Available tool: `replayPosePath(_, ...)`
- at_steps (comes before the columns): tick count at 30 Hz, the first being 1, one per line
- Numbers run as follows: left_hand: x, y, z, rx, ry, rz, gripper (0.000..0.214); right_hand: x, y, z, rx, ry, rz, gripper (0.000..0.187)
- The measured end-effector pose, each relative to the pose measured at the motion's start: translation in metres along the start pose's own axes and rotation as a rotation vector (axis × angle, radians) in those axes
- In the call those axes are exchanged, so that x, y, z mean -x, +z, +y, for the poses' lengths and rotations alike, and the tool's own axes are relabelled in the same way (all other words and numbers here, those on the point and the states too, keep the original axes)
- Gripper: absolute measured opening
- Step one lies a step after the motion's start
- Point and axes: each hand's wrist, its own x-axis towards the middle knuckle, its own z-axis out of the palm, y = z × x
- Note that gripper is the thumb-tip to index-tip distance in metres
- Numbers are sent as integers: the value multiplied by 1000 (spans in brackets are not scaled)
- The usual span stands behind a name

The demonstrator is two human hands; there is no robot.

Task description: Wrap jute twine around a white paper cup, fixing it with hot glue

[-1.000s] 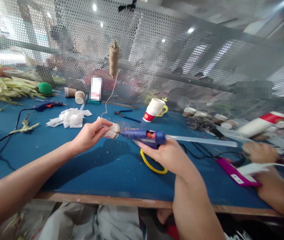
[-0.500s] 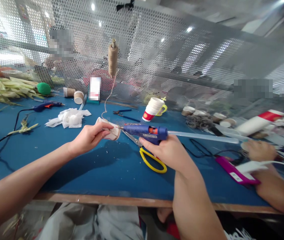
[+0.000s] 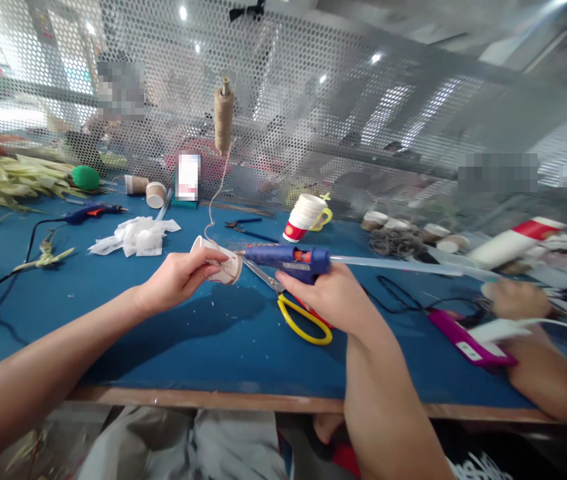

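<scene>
My left hand [image 3: 186, 275] is closed on a small paper cup [image 3: 227, 268], which lies tilted on its side in the air above the table. In my right hand [image 3: 324, 293] is a blue hot glue gun [image 3: 288, 259] with a long clear glue stick [image 3: 393, 265] out of its back. The gun's nozzle meets the cup near its base rim; whether they touch I cannot tell. Twine runs down to the cup from a spool [image 3: 224, 120]. Scissors [image 3: 303, 320] with yellow handles lie open beneath the gun, partly hidden by my right hand.
A stack of paper cups [image 3: 304, 217], pliers [image 3: 248, 227] and crumpled white material [image 3: 138, 235] lie behind my hands. Another glue gun [image 3: 90, 212] is at left. At right, another person's hand [image 3: 520, 299] is near a purple power strip [image 3: 468, 339]. A perforated metal screen [image 3: 163, 80] stands behind.
The cup has turned and tilted slightly in my left hand, its base end now a little lower. The glue gun stays at it, nearly unmoved.
</scene>
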Motion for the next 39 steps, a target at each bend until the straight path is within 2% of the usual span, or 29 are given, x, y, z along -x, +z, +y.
replayPosePath(5, 1, 0, -2, -24, 9, 11, 18, 2, -3, -3, -24, 31, -25, 11)
replayPosePath(12, 0, -1, 2, -12, 12, 2, 18, -2, -2, -3, 7, 0, 1, 12)
replayPosePath(22, -1, 1, 0, 48, -114, 19, 19, 4, -3, -3, 33, -1, -10, 11)
replayPosePath(29, -2, 1, -2, 47, -175, 38, 20, 6, -2, -2, 72, 56, -46, 16)
replayPosePath(39, -3, 1, -1, 60, -206, 46, 20, 8, -1, 3, 91, 11, -97, 19)
